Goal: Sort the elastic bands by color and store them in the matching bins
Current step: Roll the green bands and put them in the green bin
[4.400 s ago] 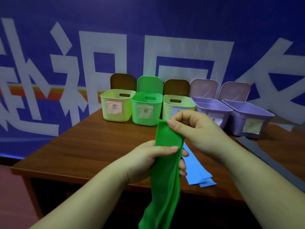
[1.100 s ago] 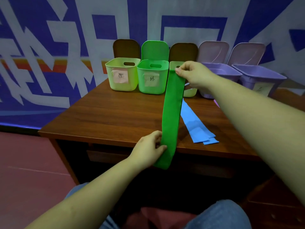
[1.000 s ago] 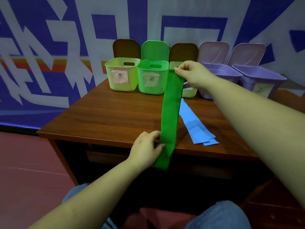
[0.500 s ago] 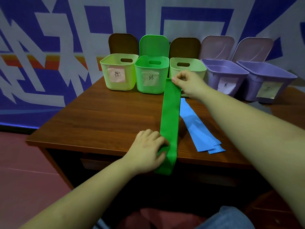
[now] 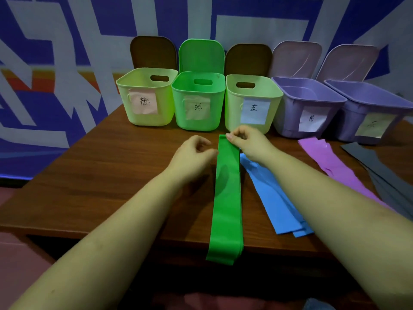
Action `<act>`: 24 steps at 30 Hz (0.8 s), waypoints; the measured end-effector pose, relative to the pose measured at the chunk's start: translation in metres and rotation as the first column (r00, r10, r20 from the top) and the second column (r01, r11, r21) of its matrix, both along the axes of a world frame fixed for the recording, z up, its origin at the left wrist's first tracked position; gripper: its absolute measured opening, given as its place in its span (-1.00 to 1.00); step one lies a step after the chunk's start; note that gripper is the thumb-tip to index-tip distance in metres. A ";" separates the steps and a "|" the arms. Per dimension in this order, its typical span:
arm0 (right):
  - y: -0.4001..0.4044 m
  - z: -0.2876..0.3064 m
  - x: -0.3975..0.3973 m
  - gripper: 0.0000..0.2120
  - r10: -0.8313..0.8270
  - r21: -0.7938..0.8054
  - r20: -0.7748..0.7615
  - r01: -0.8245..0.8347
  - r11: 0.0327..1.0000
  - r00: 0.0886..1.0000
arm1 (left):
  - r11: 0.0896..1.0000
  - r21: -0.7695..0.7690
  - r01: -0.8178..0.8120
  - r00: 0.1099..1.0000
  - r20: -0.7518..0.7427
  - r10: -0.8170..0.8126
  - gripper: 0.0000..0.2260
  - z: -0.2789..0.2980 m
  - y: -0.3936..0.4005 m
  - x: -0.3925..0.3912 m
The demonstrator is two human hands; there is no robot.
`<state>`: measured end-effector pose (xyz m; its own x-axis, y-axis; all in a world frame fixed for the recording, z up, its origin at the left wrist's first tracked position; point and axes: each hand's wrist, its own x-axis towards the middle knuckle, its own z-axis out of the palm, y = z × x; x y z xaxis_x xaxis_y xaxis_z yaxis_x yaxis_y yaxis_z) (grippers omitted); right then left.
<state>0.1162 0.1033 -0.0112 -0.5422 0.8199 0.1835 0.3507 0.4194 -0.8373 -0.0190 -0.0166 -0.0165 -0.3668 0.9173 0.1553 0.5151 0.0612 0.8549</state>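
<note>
Green elastic band (image 5: pixel 226 198) lies flat along the wooden table (image 5: pixel 100 175), its near end hanging over the front edge, and my right hand (image 5: pixel 250 142) pinches its far end just in front of the blue-labelled bin (image 5: pixel 251 104). My left hand (image 5: pixel 192 155) sits beside the band's left edge, fingers loosely curled and holding nothing. Blue bands (image 5: pixel 274 198) lie just right of it, and the green bin (image 5: pixel 199 100) stands behind.
</note>
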 end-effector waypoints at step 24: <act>0.006 -0.033 0.021 -0.89 0.010 -0.064 -0.113 -0.018 0.998 0.994 | 0.948 0.021 0.316 0.888 0.345 -0.304 -0.93 -0.030 0.068 -0.009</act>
